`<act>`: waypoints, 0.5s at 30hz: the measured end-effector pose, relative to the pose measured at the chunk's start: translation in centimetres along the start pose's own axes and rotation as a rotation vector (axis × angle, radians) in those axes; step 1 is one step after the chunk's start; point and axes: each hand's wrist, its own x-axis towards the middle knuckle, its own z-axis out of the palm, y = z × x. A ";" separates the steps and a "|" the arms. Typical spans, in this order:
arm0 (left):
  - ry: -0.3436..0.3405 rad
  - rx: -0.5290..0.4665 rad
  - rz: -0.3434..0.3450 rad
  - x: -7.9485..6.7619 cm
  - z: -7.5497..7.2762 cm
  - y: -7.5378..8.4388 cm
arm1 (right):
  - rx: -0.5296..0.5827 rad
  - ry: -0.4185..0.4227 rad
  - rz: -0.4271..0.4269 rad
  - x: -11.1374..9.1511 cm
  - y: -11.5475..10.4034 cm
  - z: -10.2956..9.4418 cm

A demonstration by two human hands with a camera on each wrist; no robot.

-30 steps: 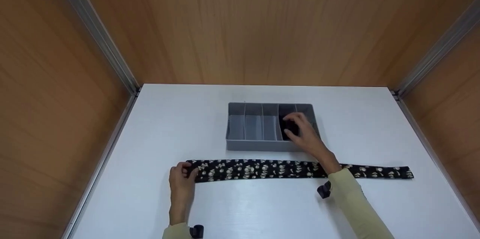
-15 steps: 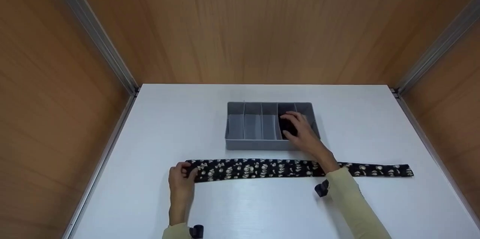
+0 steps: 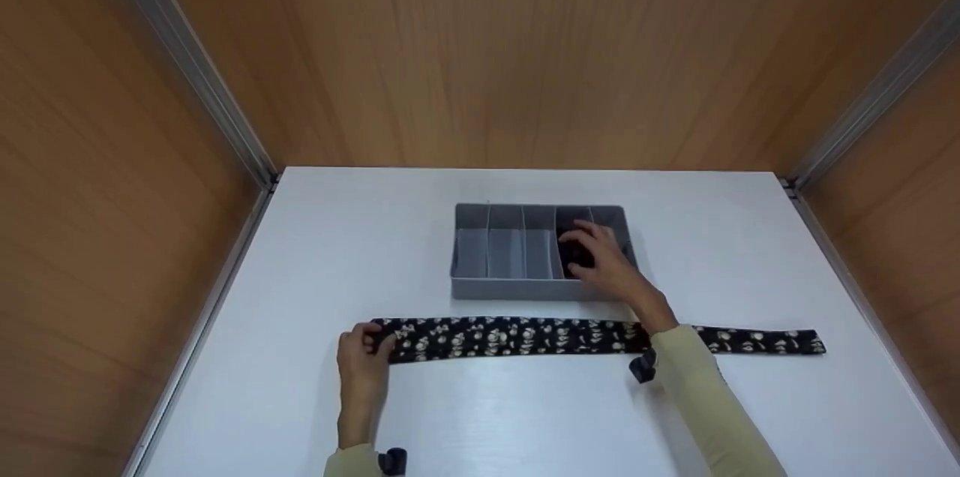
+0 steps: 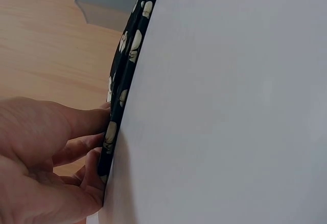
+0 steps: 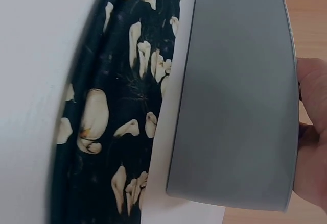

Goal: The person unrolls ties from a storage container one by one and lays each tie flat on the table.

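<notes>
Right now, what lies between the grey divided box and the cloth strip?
Head and right wrist views show bare white table between box and strip; in the head view, the right forearm crosses above that band.

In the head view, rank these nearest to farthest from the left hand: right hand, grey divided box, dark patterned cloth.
1. Dark patterned cloth: its left end is pinched by the left hand.
2. Grey divided box: ahead and rightward, beyond the cloth.
3. Right hand: farther right, at the box's right-hand part.
</notes>
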 end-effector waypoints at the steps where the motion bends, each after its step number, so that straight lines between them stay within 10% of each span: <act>1: -0.003 0.000 -0.003 0.0 0.0 0.0 | -0.016 -0.008 -0.001 0.1 0.0 0.0; 15: -0.029 -0.007 -0.034 0.1 0.2 0.1 | -0.065 0.040 -0.033 0.7 0.8 0.3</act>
